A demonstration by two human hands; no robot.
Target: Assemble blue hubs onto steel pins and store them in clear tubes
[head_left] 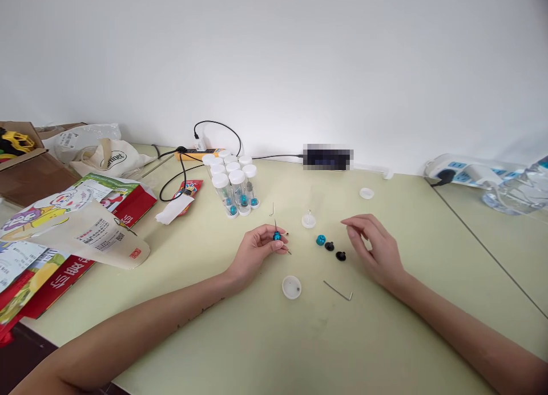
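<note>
A small blue metal part (pixel 277 236) with a thin dark pin rising from its top is pinched between the thumb and fingers of my left hand (pixel 262 245). A thin rod end and a tiny dark piece show beside those fingertips. My right hand (pixel 375 245) hovers to the right, thumb and index tips drawn close together; whatever is between them cannot be made out. Near it lie a loose blue part (pixel 321 240), a black disc-shaped piece (pixel 329 246) and a second black piece (pixel 341 256). Closer to me is an L-shaped hex key (pixel 338 290).
A white cap (pixel 291 287) holds a tiny dark piece; another cap (pixel 309 220) has a small item in it. Several clear tubes (pixel 233 184) with white lids stand behind my left hand. A paper cup (pixel 107 235) lies leftward, a power strip (pixel 458 169) rightward.
</note>
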